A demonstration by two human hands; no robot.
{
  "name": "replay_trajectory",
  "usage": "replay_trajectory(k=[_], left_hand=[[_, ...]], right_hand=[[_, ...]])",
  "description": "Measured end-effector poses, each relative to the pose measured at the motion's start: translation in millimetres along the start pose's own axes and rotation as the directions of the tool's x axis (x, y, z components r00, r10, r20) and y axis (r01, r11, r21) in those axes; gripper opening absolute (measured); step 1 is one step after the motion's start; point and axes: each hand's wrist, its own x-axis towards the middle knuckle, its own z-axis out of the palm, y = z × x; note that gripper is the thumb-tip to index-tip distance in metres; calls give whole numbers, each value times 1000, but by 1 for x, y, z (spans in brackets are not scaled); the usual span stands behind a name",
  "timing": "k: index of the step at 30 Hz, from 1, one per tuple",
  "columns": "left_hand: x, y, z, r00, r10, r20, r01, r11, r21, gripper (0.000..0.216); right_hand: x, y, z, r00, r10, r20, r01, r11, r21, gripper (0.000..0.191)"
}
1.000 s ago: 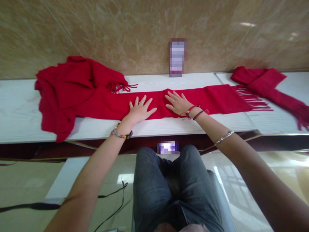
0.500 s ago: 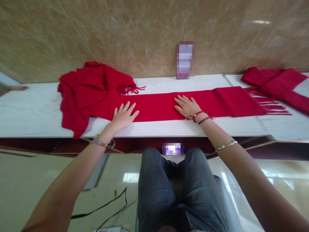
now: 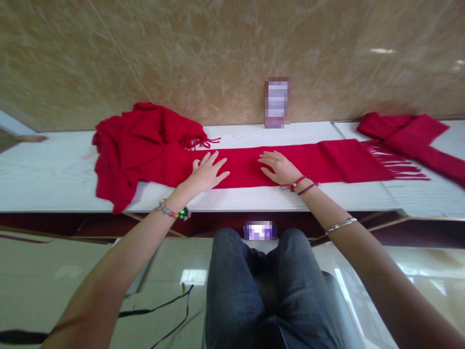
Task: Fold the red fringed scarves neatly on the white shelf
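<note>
A red scarf (image 3: 241,167) with a fringed end lies stretched along the white table in the head view. Its left part is bunched in a loose heap, with more fringe showing there. My left hand (image 3: 207,174) rests on the flat stretch near the heap, palm down with fingers spread. Over the middle of the scarf is my right hand (image 3: 279,167), fingers extended and slightly bent, holding nothing. Whether its palm presses on the cloth, I cannot tell.
Another red cloth (image 3: 407,128), folded over itself, lies at the right beyond the fringe. A blurred-out upright item (image 3: 276,103) leans at the wall (image 3: 203,58). A second blurred item (image 3: 259,230) sits below the edge of the white table (image 3: 65,169), above my knees.
My left hand has slid right along the scarf, closer to my right hand. The right hand's fingers have turned a little to the left and bent slightly. The view has shifted slightly.
</note>
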Motion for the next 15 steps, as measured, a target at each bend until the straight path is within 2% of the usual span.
replay_trajectory(k=[4,7,10,15], left_hand=[[-9,-18,6,956,259,137,-253,966,-56,57],[-18,-37,6,924,370,93,-368,929,-41,55],[-26,-47,0,909,413,50,-415,909,44,48],[-29,-33,-14,908,397,133,-417,885,208,62]], right_hand=[[0,-1,1,995,-83,48,81,996,41,37],[3,-9,0,987,-154,53,151,987,52,36],[8,-26,-2,966,-247,79,241,967,82,37],[17,-57,-2,915,-361,177,349,932,98,40]])
